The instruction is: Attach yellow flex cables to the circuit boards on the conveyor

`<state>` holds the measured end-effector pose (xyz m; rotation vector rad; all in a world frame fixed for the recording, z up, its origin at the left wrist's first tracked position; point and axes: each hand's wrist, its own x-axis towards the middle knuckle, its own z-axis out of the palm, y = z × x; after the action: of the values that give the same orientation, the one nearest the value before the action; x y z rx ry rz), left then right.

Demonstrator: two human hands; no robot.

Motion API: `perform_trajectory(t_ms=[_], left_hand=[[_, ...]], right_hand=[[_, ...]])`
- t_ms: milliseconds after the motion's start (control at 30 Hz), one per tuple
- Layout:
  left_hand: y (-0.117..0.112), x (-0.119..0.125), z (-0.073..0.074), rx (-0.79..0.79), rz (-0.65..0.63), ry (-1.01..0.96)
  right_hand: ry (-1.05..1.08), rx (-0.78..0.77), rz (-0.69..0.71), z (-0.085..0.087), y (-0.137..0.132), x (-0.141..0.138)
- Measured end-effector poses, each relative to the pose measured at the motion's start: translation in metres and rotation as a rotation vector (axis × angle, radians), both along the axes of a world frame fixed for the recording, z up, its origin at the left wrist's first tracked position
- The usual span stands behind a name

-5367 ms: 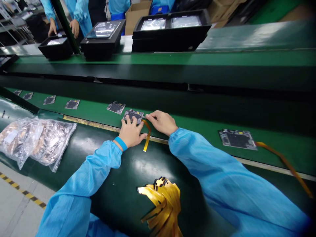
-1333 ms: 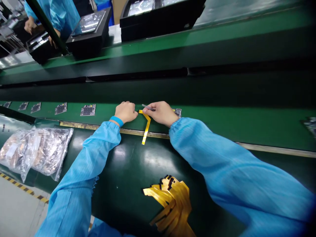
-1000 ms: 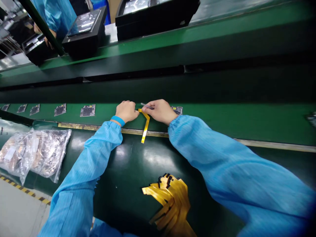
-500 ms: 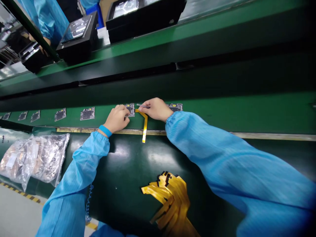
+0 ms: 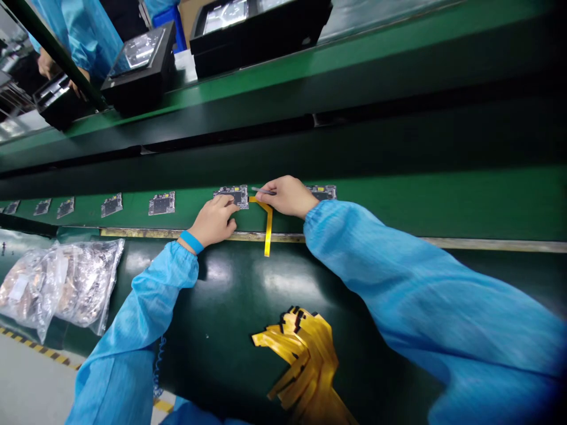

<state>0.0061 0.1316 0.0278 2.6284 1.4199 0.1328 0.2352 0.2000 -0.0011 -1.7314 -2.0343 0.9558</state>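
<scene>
My left hand [image 5: 215, 219] rests its fingertips on a small circuit board [image 5: 239, 195], thumb held apart, hiding part of the board. Just right of that board, my right hand [image 5: 290, 196] is closed on a thin grey tool [image 5: 264, 190], whose tip points left; its exact kind is unclear. The same fingers pinch a yellow flex cable [image 5: 268, 227] near its upper end. That end lies close to the board's right edge, but I cannot tell if it is joined. The cable's tail hangs over the belt's front rail. Behind my right hand, another circuit board [image 5: 325, 192] is partly hidden.
Several more boards [image 5: 162, 203] lie leftward along the green belt [image 5: 398, 206]. A pile of yellow flex cables [image 5: 310, 360] is on the near bench. Clear bags [image 5: 84, 283] of parts lie left. Black trays [image 5: 261, 35] stand on the upper shelf; a co-worker's sleeve [image 5: 91, 35] shows beyond.
The boards on the belt have shifted slightly right, and both my hands and the held cable have moved right with them. My left fingers have spread from a more curled grip.
</scene>
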Motion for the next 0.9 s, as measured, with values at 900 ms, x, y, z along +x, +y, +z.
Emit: perform_trajectory(t_ms=[900], left_hand=[[-0.012, 0.046, 0.003, 0.034, 0.015, 0.147]], right_hand=[[-0.042, -0.007, 0.104, 0.001, 0.012, 0.029]])
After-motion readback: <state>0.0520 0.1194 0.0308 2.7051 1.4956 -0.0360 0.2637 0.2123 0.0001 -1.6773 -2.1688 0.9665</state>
